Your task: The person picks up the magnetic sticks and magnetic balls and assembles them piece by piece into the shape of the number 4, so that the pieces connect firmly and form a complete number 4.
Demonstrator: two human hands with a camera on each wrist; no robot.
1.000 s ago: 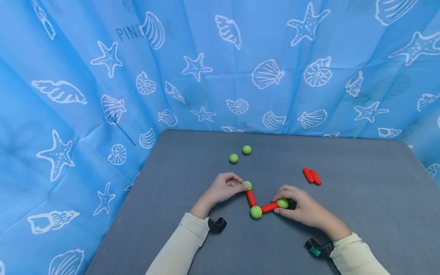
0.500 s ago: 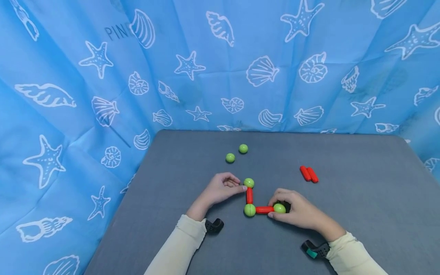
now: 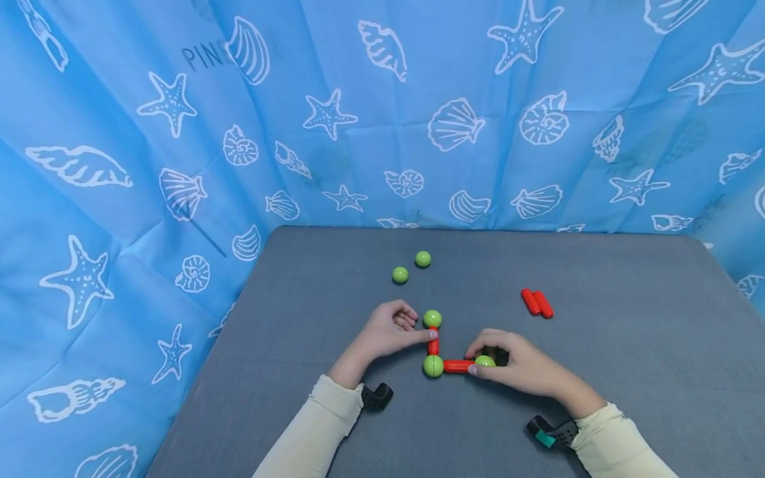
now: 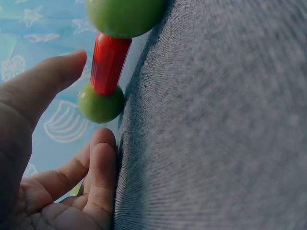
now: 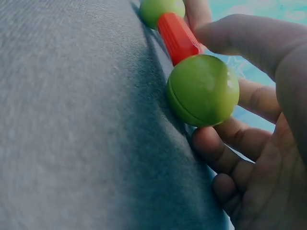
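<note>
An L-shaped chain of green balls and red rods lies on the grey cloth. Its corner is a green ball (image 3: 433,366), its far end another green ball (image 3: 433,318). My left hand (image 3: 388,332) is beside the far arm, thumb extended over the upright red rod (image 4: 109,64) in the head view. In the left wrist view a gap shows between that thumb and the rod; the other fingers bend loosely. My right hand (image 3: 520,364) holds the chain's right end, thumb at the sideways red rod (image 3: 458,366) and fingers curled behind the end green ball (image 5: 203,90).
Two loose green balls, a nearer ball (image 3: 400,275) and a farther ball (image 3: 423,259), sit beyond my left hand. A pair of red rods (image 3: 536,303) lies side by side at the back right. A blue shell-patterned curtain (image 3: 382,133) hangs behind the table (image 3: 335,265).
The chain has swung from a slanted V to a near-square L. My left thumb has left the far ball and moved down over the upright rod. My right hand stays at the right end.
</note>
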